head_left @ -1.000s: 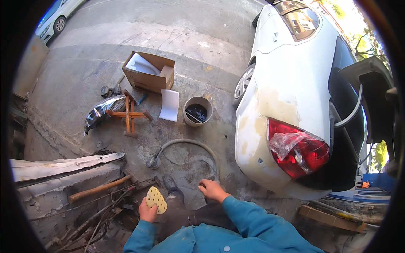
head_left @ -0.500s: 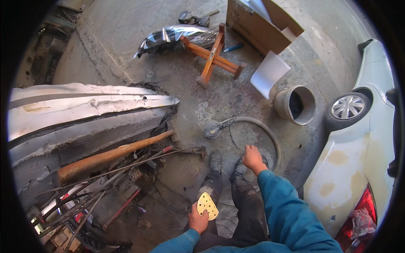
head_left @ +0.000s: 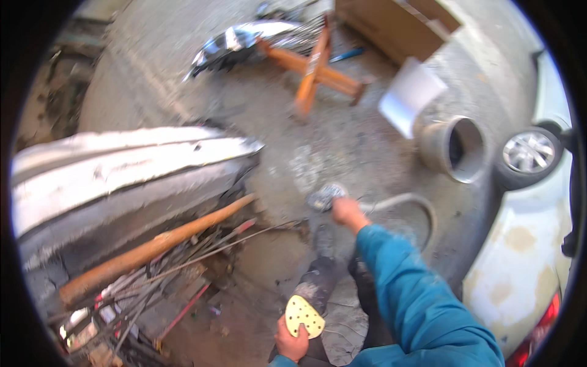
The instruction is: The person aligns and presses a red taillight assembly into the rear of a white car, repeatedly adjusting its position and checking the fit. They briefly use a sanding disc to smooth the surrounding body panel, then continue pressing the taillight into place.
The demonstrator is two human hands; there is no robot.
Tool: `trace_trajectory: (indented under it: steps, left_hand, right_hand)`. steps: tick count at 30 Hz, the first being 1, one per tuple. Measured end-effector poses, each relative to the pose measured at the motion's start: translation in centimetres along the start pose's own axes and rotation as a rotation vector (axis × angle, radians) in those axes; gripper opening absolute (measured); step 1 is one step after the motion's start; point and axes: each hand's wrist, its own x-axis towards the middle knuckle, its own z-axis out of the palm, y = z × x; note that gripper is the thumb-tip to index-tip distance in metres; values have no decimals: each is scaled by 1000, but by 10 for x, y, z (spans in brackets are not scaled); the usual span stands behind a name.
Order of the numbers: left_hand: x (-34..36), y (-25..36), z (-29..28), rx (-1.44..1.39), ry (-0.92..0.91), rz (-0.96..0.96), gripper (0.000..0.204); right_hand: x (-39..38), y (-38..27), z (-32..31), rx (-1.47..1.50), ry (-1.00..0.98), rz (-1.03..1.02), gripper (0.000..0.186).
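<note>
My left hand point(head_left: 292, 340) is closed on a yellow sanding disc point(head_left: 304, 317) dotted with small holes, its thumb across the lower edge. That disc is over my left leg. Farther forward, my right arm reaches down and my right hand point(head_left: 349, 215) is closed at the handle end of a grey round-headed sander point(head_left: 324, 197). The handle itself is hidden behind the fingers. A pale grey hose point(head_left: 400, 199) curves out to the right from behind this hand. Motion blurs the picture somewhat.
A long white metal panel point(head_left: 116, 165), a wooden pole point(head_left: 156, 249) and scrap rods lie on the left. Ahead are an orange wooden stand point(head_left: 315, 67), a cardboard box point(head_left: 391, 30), a white sheet point(head_left: 411, 98) and a bucket point(head_left: 437, 147). A white car point(head_left: 520, 244) borders the right.
My right hand has moved forward and left from above my right shoe to the sander and closed at its handle. My left hand still holds the sanding disc. The whole view has shifted.
</note>
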Motion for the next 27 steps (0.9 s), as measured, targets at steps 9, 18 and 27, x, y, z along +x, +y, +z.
trace_trajectory:
  steps: [9, 18, 27]
  left_hand:
    - [26, 28, -21, -483, -266, -173, 48]
    - [7, 367, -115, -946, -1160, 17, 73]
    - [-106, 522, -66, -592, -1681, 157, 67]
  right_hand:
    - [-404, 43, -80, 570, 288, 343, 50]
    - [-695, 20, -105, 1821, 666, 70, 25]
    - [-751, -25, -101, 2375, 972, -475, 25]
